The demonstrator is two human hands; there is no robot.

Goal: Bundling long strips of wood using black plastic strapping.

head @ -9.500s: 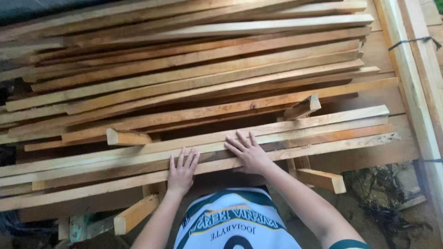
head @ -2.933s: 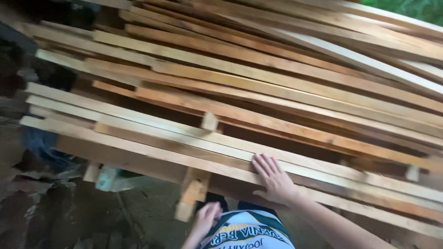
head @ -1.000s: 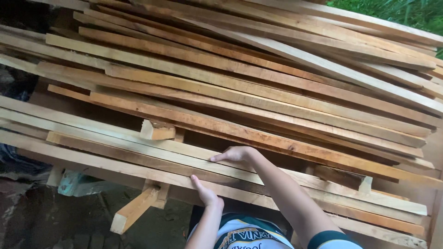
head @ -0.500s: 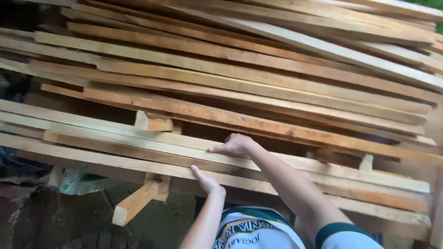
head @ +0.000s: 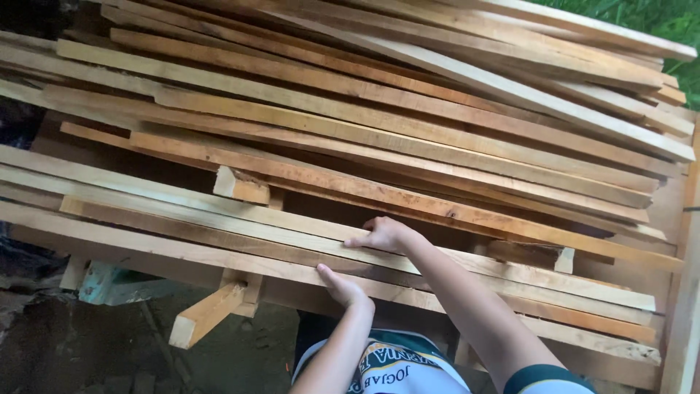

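A big stack of long, rough wooden planks (head: 379, 138) fills the view, lying slantwise from upper left to lower right. My right hand (head: 383, 233) rests on a pale plank (head: 182, 208) in the nearest layer, fingers curled over its far edge. My left hand (head: 341, 286) is lower, pressed against the front edge of the lowest plank (head: 146, 248), with its fingers under or behind it. Whether either hand has a firm grip, I cannot tell. My white and green shirt (head: 394, 368) shows at the bottom.
Short wooden spacer blocks (head: 240, 188) sit between the layers, and one block end (head: 205, 315) sticks out below the stack. Dark earth (head: 87, 343) lies at lower left, green grass (head: 656, 22) at upper right. A wooden upright (head: 682, 292) borders the right edge.
My right hand has stayed on the near plank while my left hand rose from below up to the front edge of the lowest plank. The view shifted slightly.
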